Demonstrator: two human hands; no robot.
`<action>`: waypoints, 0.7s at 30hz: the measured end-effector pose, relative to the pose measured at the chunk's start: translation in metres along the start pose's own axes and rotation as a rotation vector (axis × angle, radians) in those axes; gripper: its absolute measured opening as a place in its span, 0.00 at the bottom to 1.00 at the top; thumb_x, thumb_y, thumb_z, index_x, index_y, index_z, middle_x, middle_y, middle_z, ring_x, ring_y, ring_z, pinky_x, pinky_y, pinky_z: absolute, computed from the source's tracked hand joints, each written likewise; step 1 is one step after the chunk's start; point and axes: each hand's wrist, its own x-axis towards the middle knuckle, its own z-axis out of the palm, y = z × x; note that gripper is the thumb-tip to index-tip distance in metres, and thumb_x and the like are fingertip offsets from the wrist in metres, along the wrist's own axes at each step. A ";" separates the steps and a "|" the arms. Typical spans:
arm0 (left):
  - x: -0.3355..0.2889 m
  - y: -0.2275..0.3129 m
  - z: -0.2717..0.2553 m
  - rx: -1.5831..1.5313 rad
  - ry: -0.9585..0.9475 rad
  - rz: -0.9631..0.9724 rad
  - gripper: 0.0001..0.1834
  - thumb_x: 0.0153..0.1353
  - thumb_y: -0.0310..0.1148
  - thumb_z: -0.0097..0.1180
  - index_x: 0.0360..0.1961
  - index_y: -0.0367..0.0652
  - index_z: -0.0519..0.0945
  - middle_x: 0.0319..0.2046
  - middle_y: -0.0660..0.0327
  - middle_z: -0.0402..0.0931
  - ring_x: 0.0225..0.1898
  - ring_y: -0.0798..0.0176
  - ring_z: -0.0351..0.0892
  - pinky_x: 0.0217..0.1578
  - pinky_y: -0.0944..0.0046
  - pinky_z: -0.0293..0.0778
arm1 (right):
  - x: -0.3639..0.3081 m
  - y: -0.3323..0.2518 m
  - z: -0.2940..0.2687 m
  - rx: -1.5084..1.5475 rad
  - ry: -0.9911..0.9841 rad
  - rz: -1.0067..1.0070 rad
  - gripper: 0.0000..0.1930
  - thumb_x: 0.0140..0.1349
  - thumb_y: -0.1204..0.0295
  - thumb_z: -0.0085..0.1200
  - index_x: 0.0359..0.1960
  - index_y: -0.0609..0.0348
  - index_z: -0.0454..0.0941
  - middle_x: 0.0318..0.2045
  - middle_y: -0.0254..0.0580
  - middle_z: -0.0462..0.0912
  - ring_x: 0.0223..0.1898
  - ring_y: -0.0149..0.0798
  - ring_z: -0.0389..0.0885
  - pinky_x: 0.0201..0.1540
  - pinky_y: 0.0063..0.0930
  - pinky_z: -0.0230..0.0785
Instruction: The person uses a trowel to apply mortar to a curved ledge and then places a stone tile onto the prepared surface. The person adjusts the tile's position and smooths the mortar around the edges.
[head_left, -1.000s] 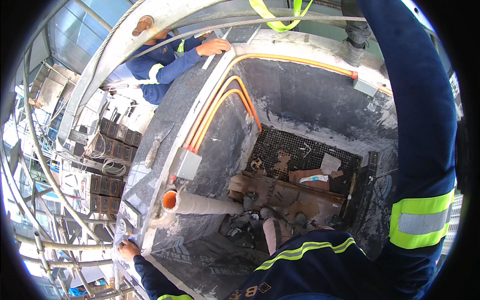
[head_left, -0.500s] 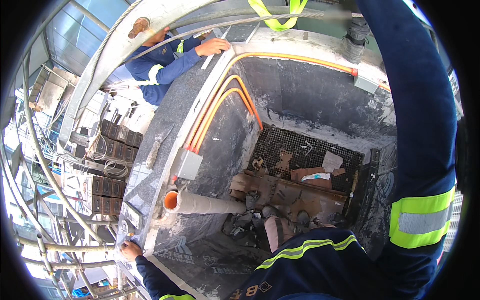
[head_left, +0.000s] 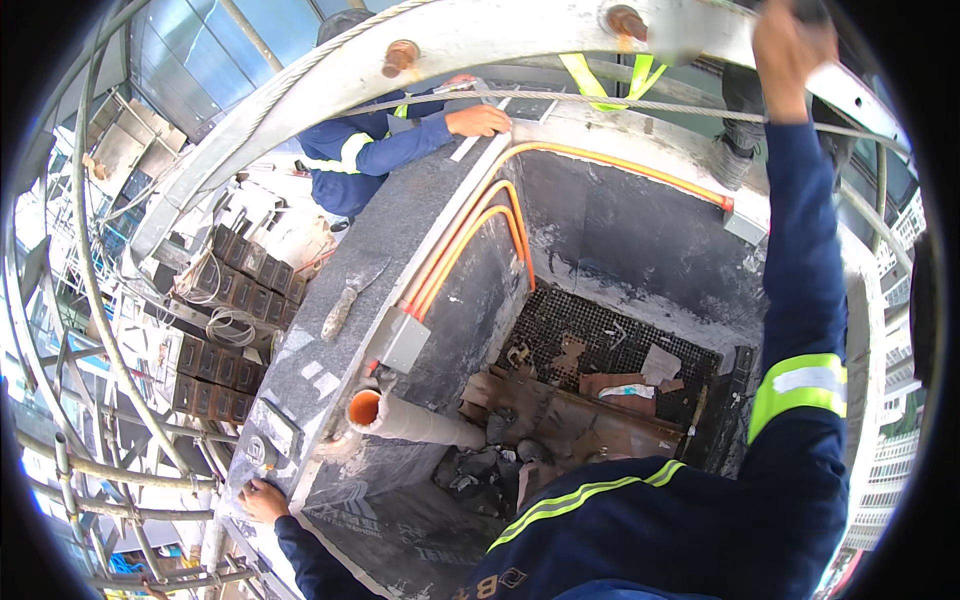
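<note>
My left hand (head_left: 263, 500) leans on the dark stone ledge (head_left: 345, 250), its fingers curled over the outer edge. Just beyond it on the ledge are a small round object (head_left: 260, 453), too small to name, and a flat rectangular grey piece (head_left: 275, 428). Farther along lies a trowel (head_left: 345, 308) with a smeared handle. High at the right, my right hand (head_left: 785, 55) is raised in front of a pale curved beam (head_left: 500, 32). Blurred, it looks closed around something dark that I cannot make out.
Below me opens a dark-walled pit (head_left: 640, 230) with a black grid mat (head_left: 560, 325) and debris. Orange conduits (head_left: 470, 240), a grey box (head_left: 405, 342) and a wrapped pipe (head_left: 420, 420) line its left side. A co-worker (head_left: 365, 150) touches the ledge's far end. Scaffold tubes (head_left: 115, 330) stand left.
My view has shifted, bringing my right hand and more of the pale beam into sight. My left hand remains on the ledge, now slightly apart from the small object.
</note>
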 end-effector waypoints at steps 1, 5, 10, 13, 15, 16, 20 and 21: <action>-0.002 -0.006 0.003 -0.010 0.008 -0.005 0.22 0.71 0.49 0.49 0.53 0.46 0.85 0.59 0.53 0.77 0.62 0.44 0.73 0.61 0.36 0.65 | -0.028 0.002 -0.020 0.039 0.020 -0.031 0.13 0.67 0.73 0.57 0.52 0.61 0.80 0.44 0.49 0.87 0.45 0.48 0.86 0.48 0.34 0.76; -0.001 0.009 0.008 -0.017 -0.038 0.023 0.21 0.71 0.48 0.50 0.52 0.46 0.85 0.56 0.52 0.77 0.60 0.44 0.74 0.57 0.34 0.66 | -0.193 -0.066 -0.114 0.410 -0.607 0.151 0.13 0.68 0.71 0.61 0.50 0.66 0.79 0.38 0.54 0.84 0.37 0.48 0.85 0.41 0.37 0.77; 0.007 -0.021 0.009 -0.030 -0.040 0.065 0.20 0.70 0.47 0.52 0.51 0.47 0.85 0.52 0.52 0.78 0.57 0.44 0.76 0.55 0.36 0.68 | -0.318 -0.077 -0.080 0.067 -1.530 0.665 0.30 0.73 0.47 0.50 0.53 0.68 0.79 0.42 0.70 0.84 0.45 0.63 0.86 0.48 0.52 0.76; -0.004 0.010 0.002 -0.078 0.029 0.047 0.18 0.68 0.44 0.56 0.47 0.42 0.87 0.46 0.45 0.80 0.51 0.40 0.78 0.54 0.43 0.71 | -0.327 -0.049 -0.019 -0.104 -1.644 0.525 0.33 0.73 0.42 0.45 0.55 0.64 0.79 0.47 0.67 0.85 0.51 0.65 0.84 0.56 0.60 0.73; -0.008 0.011 0.004 -0.071 0.059 0.005 0.19 0.68 0.45 0.56 0.47 0.41 0.87 0.46 0.45 0.81 0.51 0.41 0.78 0.54 0.42 0.71 | -0.329 -0.029 0.034 -0.135 -1.597 0.345 0.29 0.73 0.45 0.47 0.54 0.61 0.80 0.48 0.64 0.85 0.53 0.64 0.83 0.56 0.59 0.72; -0.010 0.015 0.004 -0.073 0.046 -0.003 0.20 0.69 0.46 0.56 0.47 0.40 0.87 0.45 0.45 0.81 0.51 0.41 0.78 0.54 0.43 0.71 | -0.328 -0.021 0.057 -0.144 -1.567 0.323 0.27 0.72 0.47 0.49 0.53 0.60 0.81 0.46 0.63 0.86 0.52 0.63 0.84 0.55 0.59 0.73; -0.002 0.012 0.007 0.014 -0.019 -0.001 0.25 0.72 0.55 0.49 0.51 0.47 0.85 0.52 0.51 0.80 0.57 0.44 0.76 0.55 0.40 0.71 | -0.325 -0.011 0.138 -0.135 -1.533 0.142 0.21 0.69 0.54 0.55 0.48 0.60 0.83 0.45 0.60 0.86 0.50 0.61 0.85 0.52 0.57 0.75; 0.000 0.015 0.009 0.006 -0.027 0.008 0.25 0.72 0.54 0.50 0.51 0.47 0.85 0.52 0.51 0.80 0.57 0.44 0.76 0.55 0.41 0.70 | -0.331 -0.004 0.155 -0.158 -1.582 0.136 0.16 0.66 0.60 0.57 0.47 0.59 0.84 0.47 0.59 0.87 0.52 0.60 0.85 0.53 0.56 0.77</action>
